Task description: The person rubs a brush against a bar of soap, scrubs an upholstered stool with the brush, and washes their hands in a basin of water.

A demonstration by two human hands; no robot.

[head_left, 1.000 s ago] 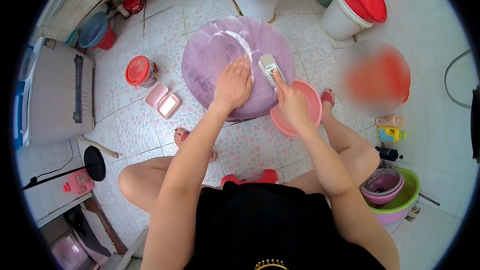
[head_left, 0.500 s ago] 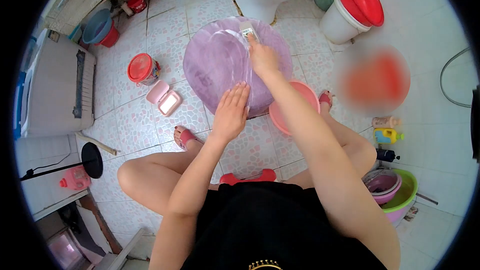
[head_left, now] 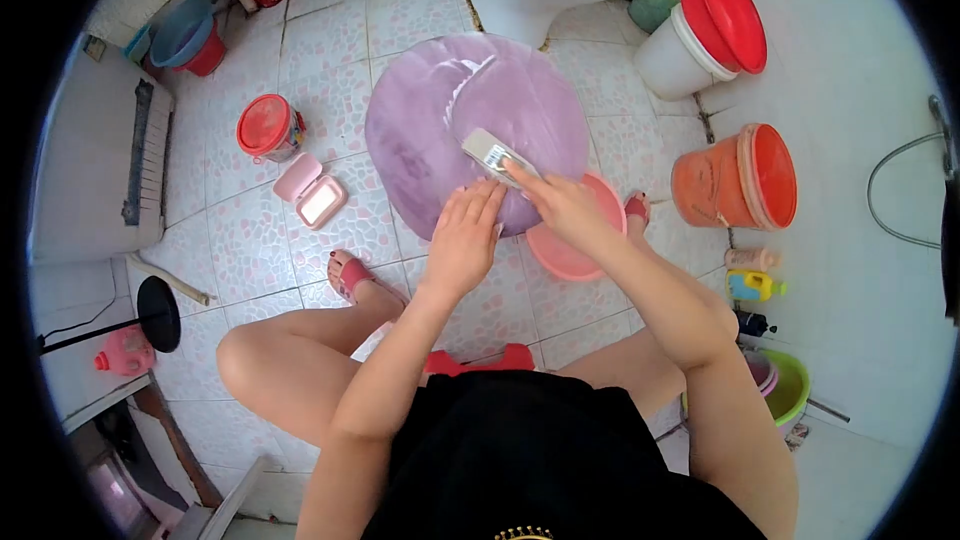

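Observation:
A round purple plush piece [head_left: 410, 130] lies on the tiled floor, with a streak of white foam [head_left: 462, 90] across its upper middle. My right hand [head_left: 555, 202] holds a pale brush [head_left: 488, 154] by its back, pressed on the plush near its lower middle; the bristles are hidden beneath. Just to the left and below, my left hand [head_left: 466, 238] rests on the lower edge of the plush, its fingers flat and stretched out. A pink basin [head_left: 585, 245] stands at the lower right, partly under my right forearm.
An open pink soap box [head_left: 320, 202] and a red-lidded tub [head_left: 268, 128] stand left. The toilet [head_left: 520, 0] is behind. A white bucket [head_left: 680, 62], an orange bucket [head_left: 710, 183] and several bottles line the right wall. A red stool [head_left: 480, 360] is below me.
The brush in my right hand has come down from the top of the plush toward my left hand. The foam streak has changed shape. The view has shifted slightly.

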